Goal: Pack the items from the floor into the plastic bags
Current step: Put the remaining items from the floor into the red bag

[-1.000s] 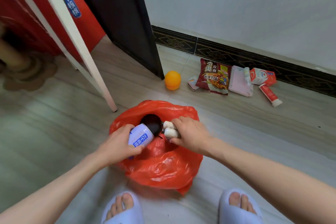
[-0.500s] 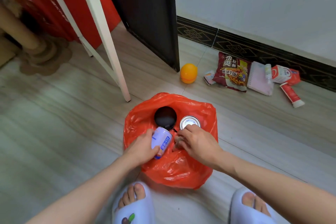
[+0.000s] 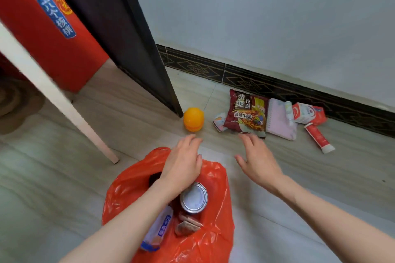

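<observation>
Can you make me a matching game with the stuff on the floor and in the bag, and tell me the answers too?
Things:
1. silver can
2. orange ball
3. noodle packet
4. red and white tube

Places:
A. beside the dark door's bottom corner
B. farthest right on the floor
C. inside the red plastic bag
D. between the ball and the pink notebook

Pairs: 1-C, 2-A, 3-D, 4-B
</observation>
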